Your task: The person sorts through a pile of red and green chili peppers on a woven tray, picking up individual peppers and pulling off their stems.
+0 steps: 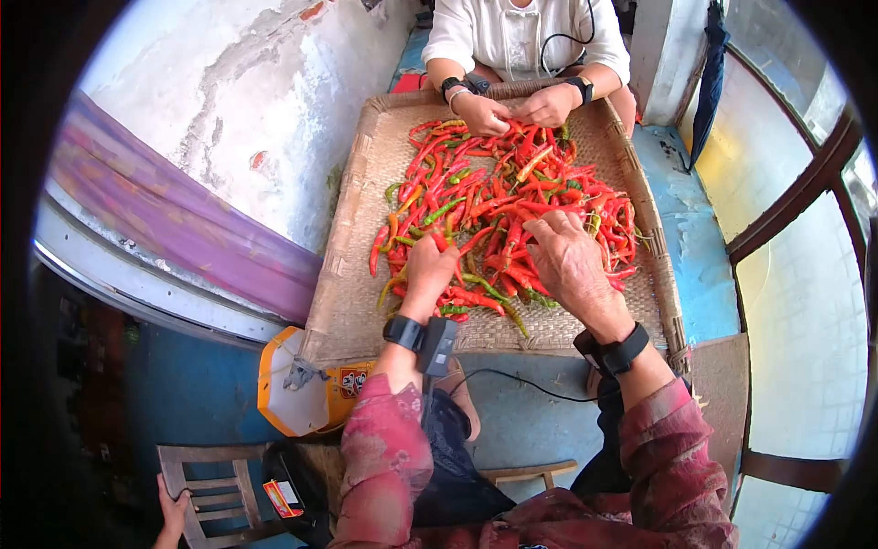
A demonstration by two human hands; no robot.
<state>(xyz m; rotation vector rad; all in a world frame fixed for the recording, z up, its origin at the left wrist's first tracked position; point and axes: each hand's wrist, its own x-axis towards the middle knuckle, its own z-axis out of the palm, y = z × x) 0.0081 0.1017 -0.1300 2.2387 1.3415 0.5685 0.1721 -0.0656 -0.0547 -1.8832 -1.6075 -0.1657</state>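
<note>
A heap of chili peppers (540, 197), mostly red with a few green and orange ones, lies in a wide woven bamboo tray (357, 329). My left hand (430, 273) is at the near left side of the heap, its fingers closed at the end of a red chili pepper (441, 241). Over the near right part of the heap is my right hand (572, 270), back upward, with fingers bent but apart and resting among the peppers. Its fingertips are partly hidden, and no pepper shows clearly in its grasp.
Across the tray sits a person in a white top, both hands (517, 112) at the far peppers. A white and orange container (288, 384) stands beneath the tray's near left corner. A wooden chair (219, 494) is at lower left, with another hand (172, 508) beside it.
</note>
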